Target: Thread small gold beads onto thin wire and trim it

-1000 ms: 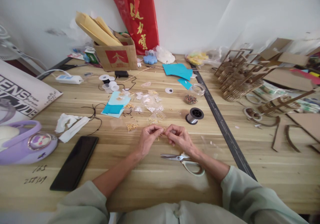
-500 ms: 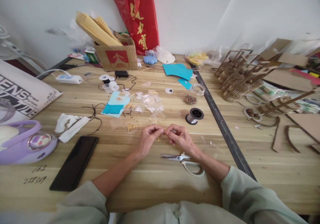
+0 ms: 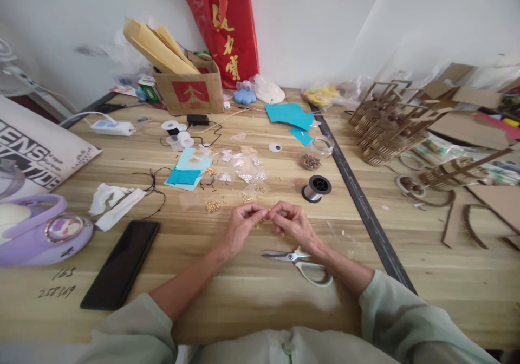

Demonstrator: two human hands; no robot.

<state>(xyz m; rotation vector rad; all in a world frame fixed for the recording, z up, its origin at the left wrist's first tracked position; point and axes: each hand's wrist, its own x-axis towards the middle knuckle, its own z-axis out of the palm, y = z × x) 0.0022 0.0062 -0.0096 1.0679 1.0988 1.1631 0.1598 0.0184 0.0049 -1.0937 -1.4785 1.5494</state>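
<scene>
My left hand (image 3: 242,224) is closed in a pinch, its fingertips meeting those of my right hand (image 3: 293,223), which is pinched too. Between them is a small gold-coloured piece (image 3: 262,221), partly hidden by the fingers; its exact shape is too small to tell. Just beyond my hands lie gold beads (image 3: 214,206) and small clear bags of silver pieces (image 3: 246,177). Scissors (image 3: 312,272) rest partly under my right wrist. A spool of wire (image 3: 316,188) stands beyond my right hand.
A black phone (image 3: 121,265) and white tissue (image 3: 117,204) lie to the left. Blue sheets (image 3: 184,175) are beyond my left hand. Woven baskets (image 3: 385,131) stand at the right, a cardboard box (image 3: 190,90) at the back left.
</scene>
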